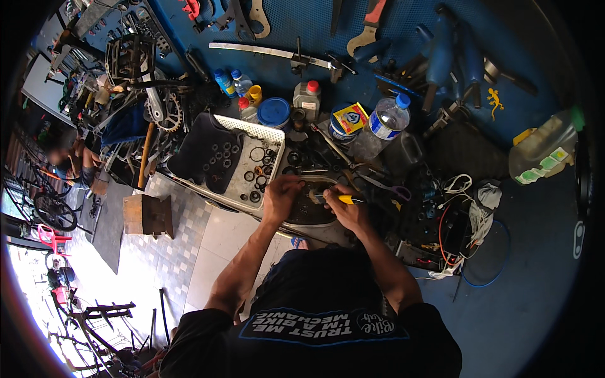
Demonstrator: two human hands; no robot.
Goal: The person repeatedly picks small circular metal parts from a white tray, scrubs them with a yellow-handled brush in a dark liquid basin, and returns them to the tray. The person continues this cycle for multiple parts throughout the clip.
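Two containers stood side by side: white basket (234, 189) at left, dark shallow basin (305, 214) at right. Left hand (281, 196) hung over basin's left side, fingers curled; couldn't tell whether they pinched anything. Right hand (346, 209), nearer, gripped yellow-handled brush (346, 199) above basin; long axis ran crosswise, head toward left hand. Bristles blurred into murk.

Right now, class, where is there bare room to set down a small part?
Bare: the white tray between the dark cloth and loose rings; pale floor tiles between the brown box and left forearm. Crowded: just beyond the tray, with bottles and a blue-lidded tub; and right of the right hand, with tangled white cables.
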